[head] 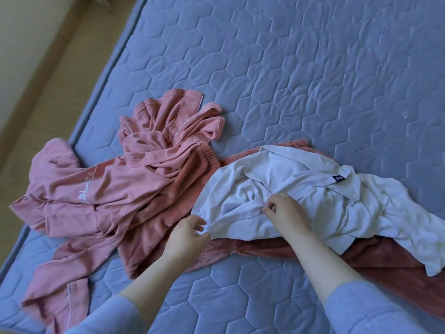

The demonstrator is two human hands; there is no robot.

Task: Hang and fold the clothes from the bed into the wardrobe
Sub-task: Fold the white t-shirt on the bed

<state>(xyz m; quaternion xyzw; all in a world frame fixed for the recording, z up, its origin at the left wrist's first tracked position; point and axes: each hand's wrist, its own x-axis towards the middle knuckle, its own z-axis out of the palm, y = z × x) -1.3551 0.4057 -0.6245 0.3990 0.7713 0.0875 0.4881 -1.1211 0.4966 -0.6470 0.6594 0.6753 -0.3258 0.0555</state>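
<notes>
The right hand (286, 213) pinches a fold near the middle of the white shirt (320, 196); the left hand (189, 233) pinches its hem at the 9 o'clock end. The shirt lies crumpled on the bed (301, 68), near the person's side, long axis running from 9 towards 4 o'clock, collar label (337, 178) at its 1 o'clock side. Under it lies a dark pink fleece (390, 266). Just beside it at 9 o'clock, a heap of pink clothes (108, 189) spreads to the bed's left edge and laps over it. The quilted blue-grey cover stretches wide from 11 to 3 o'clock. Beige floor (36, 97) runs along the left edge
</notes>
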